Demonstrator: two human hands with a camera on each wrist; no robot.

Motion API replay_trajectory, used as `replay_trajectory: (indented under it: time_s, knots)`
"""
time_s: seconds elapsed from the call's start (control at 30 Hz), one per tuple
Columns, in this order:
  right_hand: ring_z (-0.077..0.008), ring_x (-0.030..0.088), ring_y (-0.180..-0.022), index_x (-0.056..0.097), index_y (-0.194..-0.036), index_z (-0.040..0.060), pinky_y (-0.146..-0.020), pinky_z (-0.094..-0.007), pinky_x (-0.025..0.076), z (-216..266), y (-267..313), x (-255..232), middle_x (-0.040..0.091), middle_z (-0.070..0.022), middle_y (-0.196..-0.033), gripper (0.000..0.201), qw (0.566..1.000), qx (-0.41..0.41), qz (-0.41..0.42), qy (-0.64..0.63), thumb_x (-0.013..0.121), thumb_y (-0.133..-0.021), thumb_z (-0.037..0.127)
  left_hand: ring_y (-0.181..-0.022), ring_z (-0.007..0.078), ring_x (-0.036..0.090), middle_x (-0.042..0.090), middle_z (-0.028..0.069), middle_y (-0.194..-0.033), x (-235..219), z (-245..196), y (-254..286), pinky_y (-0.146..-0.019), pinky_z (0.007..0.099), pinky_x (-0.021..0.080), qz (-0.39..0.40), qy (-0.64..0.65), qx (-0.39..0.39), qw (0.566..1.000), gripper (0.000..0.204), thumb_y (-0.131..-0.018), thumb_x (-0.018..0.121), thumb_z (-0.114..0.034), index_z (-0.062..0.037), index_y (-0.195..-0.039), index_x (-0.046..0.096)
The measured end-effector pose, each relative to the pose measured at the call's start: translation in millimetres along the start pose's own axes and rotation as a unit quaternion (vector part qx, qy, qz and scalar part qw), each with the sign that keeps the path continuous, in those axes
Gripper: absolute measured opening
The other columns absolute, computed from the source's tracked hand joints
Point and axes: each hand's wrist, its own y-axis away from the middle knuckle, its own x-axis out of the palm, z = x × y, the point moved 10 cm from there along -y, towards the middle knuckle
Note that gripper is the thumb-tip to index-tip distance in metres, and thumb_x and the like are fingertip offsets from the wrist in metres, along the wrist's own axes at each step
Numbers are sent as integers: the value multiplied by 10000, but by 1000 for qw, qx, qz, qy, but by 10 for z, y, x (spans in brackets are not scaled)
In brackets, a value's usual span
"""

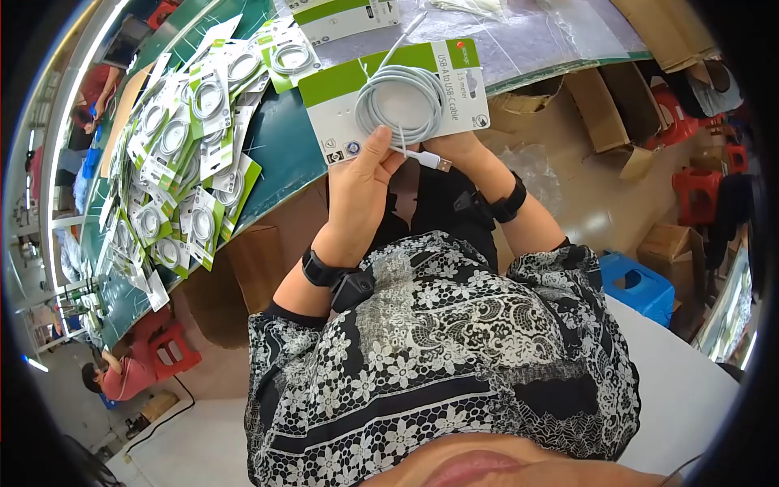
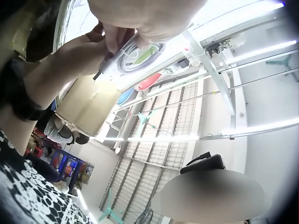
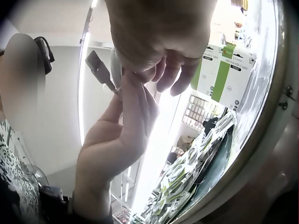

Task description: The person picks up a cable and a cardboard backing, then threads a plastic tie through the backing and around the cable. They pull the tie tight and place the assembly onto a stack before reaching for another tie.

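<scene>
In the head view my left hand point(image 1: 361, 191) grips the lower edge of a green and white USB-A to USB-C cable card point(image 1: 329, 122), with the thumb in front on the coil. A coiled white cable point(image 1: 365, 101) lies against the card, and its USB-A plug point(image 1: 438, 161) sticks out below the lower edge. My right hand point(image 1: 458, 148) is at the card's lower edge, its fingers hidden behind it. The right wrist view shows the right hand point(image 3: 163, 37) with curled fingers, its fingertips right at the left hand point(image 3: 124, 126) beside the plug point(image 3: 99, 69).
Many packed cable cards point(image 1: 174, 134) are heaped on the green table point(image 1: 280, 174) at the left. More cards point(image 1: 345, 20) lie beyond my hands. Cardboard boxes point(image 1: 596, 109), red stools point(image 1: 695, 195) and a blue stool point(image 1: 637, 288) stand at the right. Another person point(image 1: 122, 373) sits at the left.
</scene>
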Motion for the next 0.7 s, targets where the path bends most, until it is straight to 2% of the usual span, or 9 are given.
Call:
replay_trajectory:
  time_s: [0.17, 0.27, 0.33, 0.37, 0.4, 0.43, 0.47, 0.57, 0.7]
  knots:
    - [-312, 577, -934, 561, -1126, 7, -835, -381, 468, -108, 65, -88, 606, -148, -1043, 355, 987, -16, -121, -105, 654, -797, 101, -967, 217, 633, 603, 102, -1113, 15, -65, -50, -845, 372, 547, -9, 6, 16, 1000, 301, -937, 542, -92, -13, -1220, 481]
    - [-267, 595, -864, 552, -1107, 3, -781, -347, 489, -203, 121, -277, 620, -127, -955, 336, 980, 29, -102, 169, 661, -799, 83, -972, 232, 634, 599, 116, -1121, -141, 34, -153, -832, 391, 554, 0, 15, -17, 1000, 301, -939, 537, -92, -9, -1223, 479]
    - [-196, 569, -966, 591, -1128, 41, -835, -324, 484, -492, 260, -767, 608, -119, -1055, 338, 923, 314, -204, -83, 631, -798, -20, -976, 238, 633, 593, 119, -1131, -225, -1, -218, -833, 397, 556, 1, 5, -14, 1000, 305, -937, 535, -83, -4, -1225, 475]
    - [-196, 569, -966, 591, -1128, 41, -835, -324, 484, -437, 203, -883, 608, -119, -1055, 338, 925, 313, -200, -83, 631, -798, -20, -981, 243, 631, 587, 123, -1142, -259, -11, -250, -835, 403, 557, 4, -5, -15, 1000, 308, -935, 534, -74, 1, -1228, 472]
    - [-192, 562, -928, 615, -1060, 51, -813, -316, 485, -38, -9, -969, 610, -98, -1018, 267, 979, 133, -151, 17, 624, -801, -17, -985, 248, 629, 582, 126, -1152, -286, -5, -256, -836, 408, 558, 7, -14, -19, 1000, 312, -934, 533, -65, 7, -1231, 469]
    - [-189, 555, -890, 639, -992, 62, -792, -308, 485, 394, -78, -913, 612, -76, -981, 203, 987, -52, -98, 117, 617, -805, -13, -985, 248, 629, 582, 126, -1152, -318, 4, -246, -836, 408, 558, 6, -13, -22, 1000, 312, -934, 533, -65, 7, -1231, 469]
    - [-189, 555, -890, 639, -992, 62, -792, -308, 485, 472, -127, -923, 612, -76, -981, 203, 987, -49, -98, 120, 617, -805, -13, -989, 253, 627, 580, 129, -1156, -299, 31, -238, -849, 411, 554, 25, -13, -33, 999, 317, -931, 531, -53, 10, -1235, 465]
    - [-214, 552, -861, 639, -881, 73, -772, -319, 484, 944, -247, -323, 605, -32, -942, 131, 950, -218, 122, 185, 650, -761, 21, -997, 263, 623, 575, 136, -1164, -221, 84, -244, -876, 415, 547, 67, -13, -50, 996, 328, -925, 526, -30, 18, -1242, 458]
    - [-208, 552, -869, 630, -884, 78, -763, -330, 487, 919, -251, -168, 598, -8, -922, 187, 924, -253, 174, 228, 676, -703, 63, -1022, 278, 613, 567, 154, -1172, -271, 52, -204, -909, 425, 532, 66, -2, -44, 997, 336, -919, 519, -4, 33, -1246, 450]
